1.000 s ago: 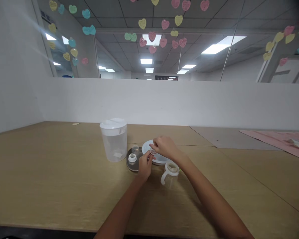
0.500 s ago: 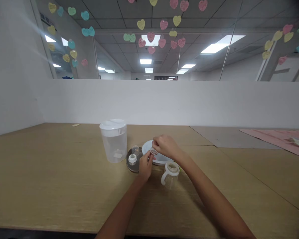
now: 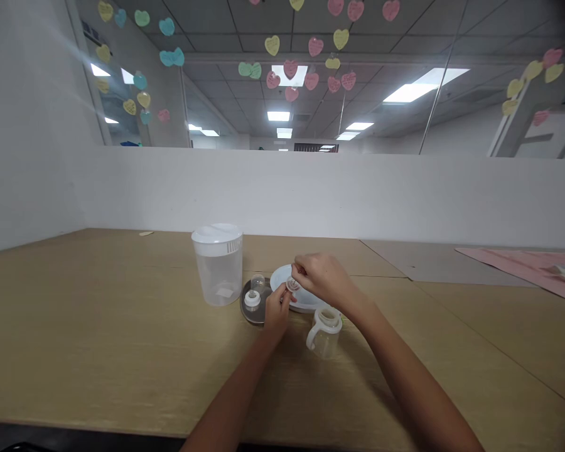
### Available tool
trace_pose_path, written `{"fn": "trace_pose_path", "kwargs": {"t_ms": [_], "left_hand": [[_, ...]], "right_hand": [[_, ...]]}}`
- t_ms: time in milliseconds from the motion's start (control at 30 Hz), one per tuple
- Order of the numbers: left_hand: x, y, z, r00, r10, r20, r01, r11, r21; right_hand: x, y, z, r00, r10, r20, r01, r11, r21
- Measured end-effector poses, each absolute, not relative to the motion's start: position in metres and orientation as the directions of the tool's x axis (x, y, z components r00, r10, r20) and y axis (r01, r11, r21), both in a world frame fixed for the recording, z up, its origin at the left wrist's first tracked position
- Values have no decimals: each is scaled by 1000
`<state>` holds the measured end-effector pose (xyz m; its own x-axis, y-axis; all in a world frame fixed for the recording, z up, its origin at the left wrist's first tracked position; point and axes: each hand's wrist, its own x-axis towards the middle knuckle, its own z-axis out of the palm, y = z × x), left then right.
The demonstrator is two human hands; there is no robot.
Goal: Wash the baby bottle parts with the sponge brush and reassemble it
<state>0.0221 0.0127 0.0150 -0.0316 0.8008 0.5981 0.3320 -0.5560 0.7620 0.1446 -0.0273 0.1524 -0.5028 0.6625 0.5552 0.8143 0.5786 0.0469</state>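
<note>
My left hand [image 3: 277, 309] pinches a small clear round piece by its rim; it looks like a baby bottle nipple [image 3: 292, 284]. Just above it is my right hand [image 3: 317, 273], fingers pressed together at the piece; whether they grip it or something thin is hidden. Both hands are over a white basin [image 3: 282, 276]. Left of them, a round metal tray [image 3: 245, 312] bears a white bottle collar [image 3: 252, 299] and a clear dome cap [image 3: 258, 282]. A clear baby bottle [image 3: 327, 339] with a white handle stands uncapped below my right wrist.
A tall clear plastic bucket with a white lid [image 3: 218, 267] stands behind the tray on the left. Pink cloth [image 3: 513, 263] lies at the far right of the wooden table [image 3: 122, 339]. A white wall [image 3: 282, 191] rises behind the table.
The whole view has shifted slightly. My right hand has tilted a little at the clear piece, while my left hand keeps its pinch.
</note>
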Motion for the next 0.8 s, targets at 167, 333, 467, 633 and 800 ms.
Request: {"fn": "trace_pose_path", "kwargs": {"t_ms": [167, 333, 467, 633, 800], "left_hand": [[23, 13, 15, -42, 802, 595, 336, -550, 765], [23, 11, 15, -45, 814, 578, 318, -537, 781], [23, 9, 16, -56, 815, 577, 309, -535, 786], [25, 8, 17, -51, 817, 575, 293, -538, 790], [28, 5, 16, -69, 822, 566, 275, -530, 802]], "right_hand": [[144, -32, 153, -484, 656, 579, 818, 575, 31], [142, -36, 154, -475, 646, 597, 810, 587, 11], [147, -37, 154, -466, 552, 692, 796, 603, 54], [157, -34, 154, -364, 312, 878, 785, 610, 109], [159, -46, 162, -228, 115, 967, 791, 601, 116]]}}
